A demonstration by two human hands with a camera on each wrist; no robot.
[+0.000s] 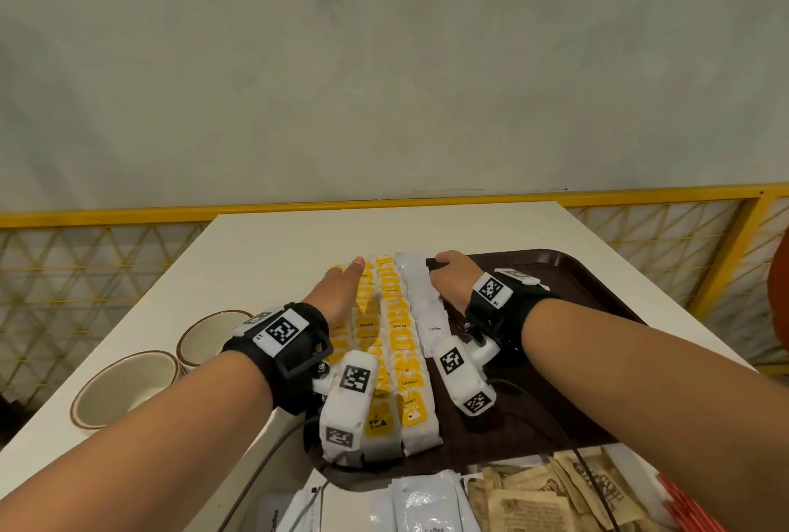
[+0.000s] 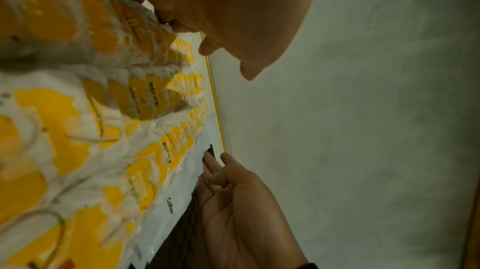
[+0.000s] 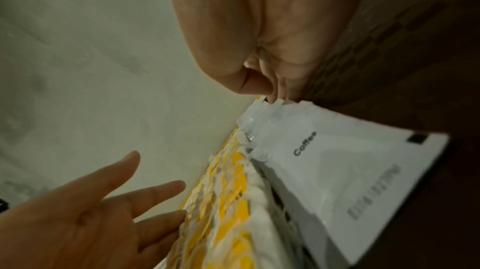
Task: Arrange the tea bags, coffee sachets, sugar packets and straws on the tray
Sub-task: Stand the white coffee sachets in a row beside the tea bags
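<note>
Roughly half done: tea bags [image 1: 393, 343] and coffee sachets [image 1: 422, 305] rowed on tray [image 1: 597, 318]. Left hand [image 1: 341, 292] flat, fingers straight; right hand [image 1: 452, 275] curled against sachets (grip unclear). Sugar packets [image 1: 550, 497], straws [image 1: 687, 506] wait off-tray.

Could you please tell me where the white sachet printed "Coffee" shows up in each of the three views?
Head: white "Coffee" sachet at centre, in the white row on the brown tray.
Left wrist: lower centre.
Right wrist: right of centre.
Shared landmark: yellow-and-white tea bags alongside it.
</note>
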